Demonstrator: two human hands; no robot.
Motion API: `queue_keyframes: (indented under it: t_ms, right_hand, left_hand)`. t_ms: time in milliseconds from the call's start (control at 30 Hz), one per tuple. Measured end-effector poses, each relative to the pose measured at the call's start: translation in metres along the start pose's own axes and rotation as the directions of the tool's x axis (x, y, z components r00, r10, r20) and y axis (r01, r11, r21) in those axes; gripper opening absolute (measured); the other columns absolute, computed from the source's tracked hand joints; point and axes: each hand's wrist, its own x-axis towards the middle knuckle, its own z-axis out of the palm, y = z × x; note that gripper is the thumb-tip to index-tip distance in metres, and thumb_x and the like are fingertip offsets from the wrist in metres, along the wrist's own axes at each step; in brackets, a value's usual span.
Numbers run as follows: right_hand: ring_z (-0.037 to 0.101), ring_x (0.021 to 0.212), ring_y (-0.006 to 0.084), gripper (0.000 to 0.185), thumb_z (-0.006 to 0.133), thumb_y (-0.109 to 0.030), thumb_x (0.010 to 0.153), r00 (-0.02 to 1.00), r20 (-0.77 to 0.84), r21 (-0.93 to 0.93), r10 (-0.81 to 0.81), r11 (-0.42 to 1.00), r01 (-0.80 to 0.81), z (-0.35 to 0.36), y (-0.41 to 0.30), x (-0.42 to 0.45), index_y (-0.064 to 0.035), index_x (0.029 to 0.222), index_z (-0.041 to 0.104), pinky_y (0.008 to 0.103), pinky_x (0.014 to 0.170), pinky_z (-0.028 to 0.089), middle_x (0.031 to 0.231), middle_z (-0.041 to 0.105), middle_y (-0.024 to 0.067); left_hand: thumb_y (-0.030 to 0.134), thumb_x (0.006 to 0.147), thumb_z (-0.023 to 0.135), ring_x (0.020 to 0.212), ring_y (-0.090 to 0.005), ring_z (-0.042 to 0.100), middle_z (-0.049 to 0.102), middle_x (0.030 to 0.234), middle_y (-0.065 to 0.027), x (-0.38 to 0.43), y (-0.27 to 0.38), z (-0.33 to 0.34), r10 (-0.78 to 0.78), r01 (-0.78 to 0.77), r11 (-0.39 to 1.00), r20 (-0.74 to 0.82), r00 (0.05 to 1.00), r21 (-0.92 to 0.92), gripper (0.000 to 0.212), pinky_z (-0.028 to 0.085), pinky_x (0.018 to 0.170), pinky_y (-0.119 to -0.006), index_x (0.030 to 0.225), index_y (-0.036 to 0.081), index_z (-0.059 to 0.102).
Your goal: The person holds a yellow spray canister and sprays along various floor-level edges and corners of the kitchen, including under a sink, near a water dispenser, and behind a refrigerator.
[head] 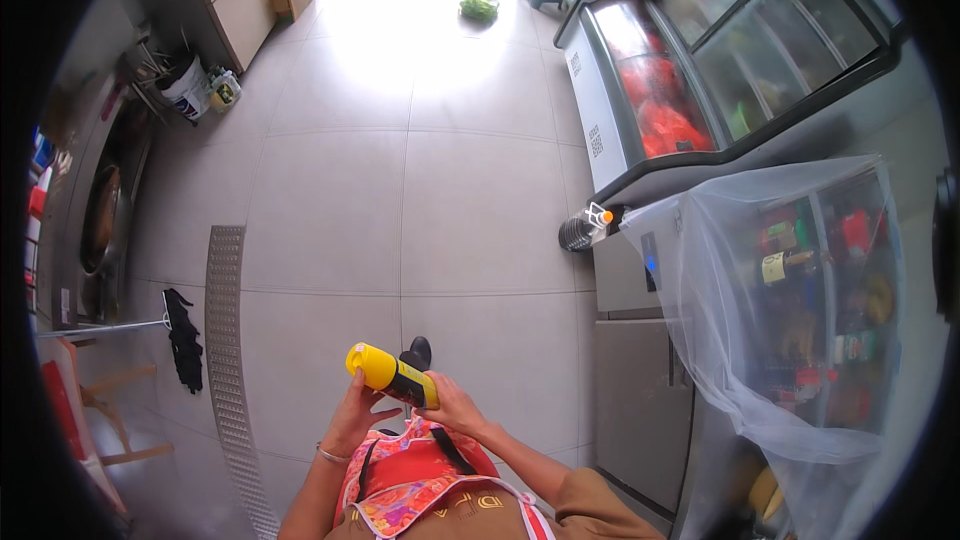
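Note:
A yellow cylindrical canister (407, 384) with a dark printed label is held tilted in front of my body. Its yellow cap (372, 365) points up and to the left. My right hand (455, 403) is wrapped around the base end. At the cap end, my left hand (351, 412) grips with its fingers against the side, the thumb stretched below the canister. A bracelet circles the left wrist. Below both hands is a red, flower-trimmed apron (409, 465); a dark shoe (418, 353) shows just beyond the canister.
A plastic-draped glass-front cabinet (795, 300) and a display freezer (607, 105) line the right, with a large plastic bottle (577, 232) between. To the left are a drain grate (225, 315), a black cloth (184, 341) and a wok (101, 217). Greens (479, 8) lie ahead.

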Motion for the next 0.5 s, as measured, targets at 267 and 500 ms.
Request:
queue_keyframes:
  t_ms: [267, 500]
  right_hand:
    - [0.048, 0.107, 0.0357, 0.068, 0.073, -0.027, 0.069, 0.994, -0.112, 0.041, -0.012, 0.999, 0.017, -0.046, 0.0, 0.073, -0.0054, 0.123, 0.038, 0.0405, 0.089, 0.041, 0.112, 0.05, 0.0178]
    - [0.054, 0.104, 0.0225, 0.058, 0.073, -0.025, 0.072, 0.94, 0.05, 0.647, 0.336, 0.706, -0.287, -0.095, -0.006, 0.1, -0.0074, 0.119, 0.044, 0.0345, 0.09, 0.042, 0.111, 0.056, 0.0099]
  left_hand:
    - [0.059, 0.086, 0.044, 0.117, -0.0224, 0.043, 0.046, 0.124, -0.0068, 0.057, 0.082, 0.042, -0.032, 0.031, 0.998, 0.005, 0.999, 0.053, 0.062, 0.039, 0.093, -0.054, 0.128, 0.013, 0.041]
    - [0.045, 0.082, 0.061, 0.128, -0.0247, 0.034, 0.039, 0.135, -0.0152, 0.118, 0.097, 0.069, -0.002, -0.027, 0.838, 0.053, 0.999, 0.545, 0.074, 0.031, 0.102, -0.04, 0.138, 0.009, 0.029]
